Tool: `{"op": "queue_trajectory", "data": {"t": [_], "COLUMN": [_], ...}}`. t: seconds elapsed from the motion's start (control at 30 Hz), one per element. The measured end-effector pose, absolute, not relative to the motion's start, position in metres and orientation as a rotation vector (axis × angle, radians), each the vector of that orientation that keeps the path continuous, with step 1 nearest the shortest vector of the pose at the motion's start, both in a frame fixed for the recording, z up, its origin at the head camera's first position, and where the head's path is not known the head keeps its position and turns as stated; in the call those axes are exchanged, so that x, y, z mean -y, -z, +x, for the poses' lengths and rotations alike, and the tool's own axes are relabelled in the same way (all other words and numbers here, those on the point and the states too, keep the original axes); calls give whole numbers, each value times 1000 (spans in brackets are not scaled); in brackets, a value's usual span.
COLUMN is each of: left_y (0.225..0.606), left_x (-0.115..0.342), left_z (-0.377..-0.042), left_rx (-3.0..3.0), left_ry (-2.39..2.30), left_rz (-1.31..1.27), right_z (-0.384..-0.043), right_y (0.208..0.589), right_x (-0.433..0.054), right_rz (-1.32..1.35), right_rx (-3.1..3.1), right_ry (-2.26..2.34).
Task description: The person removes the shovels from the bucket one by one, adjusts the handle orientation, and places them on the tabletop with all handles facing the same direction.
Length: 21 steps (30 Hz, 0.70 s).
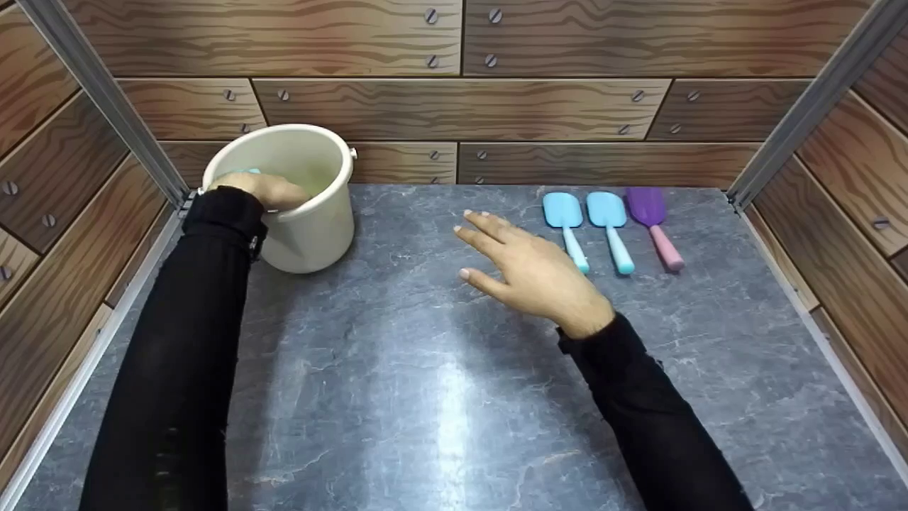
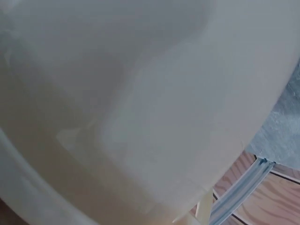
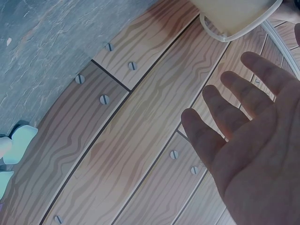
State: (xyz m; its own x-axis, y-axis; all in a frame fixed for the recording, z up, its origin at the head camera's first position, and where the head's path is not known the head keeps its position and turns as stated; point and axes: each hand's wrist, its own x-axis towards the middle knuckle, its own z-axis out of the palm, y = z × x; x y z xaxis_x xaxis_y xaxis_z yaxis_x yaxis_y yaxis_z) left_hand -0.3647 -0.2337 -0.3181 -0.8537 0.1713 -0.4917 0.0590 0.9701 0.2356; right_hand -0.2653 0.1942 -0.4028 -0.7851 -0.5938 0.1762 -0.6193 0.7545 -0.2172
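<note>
My left hand [image 1: 266,190] reaches over the rim into a cream bucket [image 1: 312,238] at the left back. Its fingers are hidden inside, so any grip is out of sight. A sliver of something light blue [image 1: 250,170] shows beside that hand within the bucket. The left wrist view is filled by the pale bucket wall [image 2: 187,103]. My right hand [image 1: 535,273] hovers over the middle of the table, fingers straight and spread, holding nothing. To its right lie two light blue toy shovels [image 1: 562,211] [image 1: 607,210] and a purple shovel [image 1: 646,206] with a pink handle.
The grey marbled tabletop [image 1: 397,397] is bounded by a wood-print back wall [image 1: 461,106] and side walls with metal corner posts [image 1: 106,99]. The bucket stands close to the left back corner. The shovels lie in a row near the back wall.
</note>
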Motion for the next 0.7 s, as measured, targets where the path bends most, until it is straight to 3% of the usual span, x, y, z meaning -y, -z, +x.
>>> {"op": "queue_trajectory", "data": {"t": [0.43,0.7], "left_y": [396,383], "left_x": [289,279], "left_z": [-464,-448], "left_rx": [-2627,-2672], "left_ry": [-221,-215], "left_rz": [246,239], "right_z": [-266,-266], "right_y": [403,403], "right_x": [-194,-193], "right_rz": [1005,1014], "right_rx": [2863,2857], "right_ry": [-388,-395]}}
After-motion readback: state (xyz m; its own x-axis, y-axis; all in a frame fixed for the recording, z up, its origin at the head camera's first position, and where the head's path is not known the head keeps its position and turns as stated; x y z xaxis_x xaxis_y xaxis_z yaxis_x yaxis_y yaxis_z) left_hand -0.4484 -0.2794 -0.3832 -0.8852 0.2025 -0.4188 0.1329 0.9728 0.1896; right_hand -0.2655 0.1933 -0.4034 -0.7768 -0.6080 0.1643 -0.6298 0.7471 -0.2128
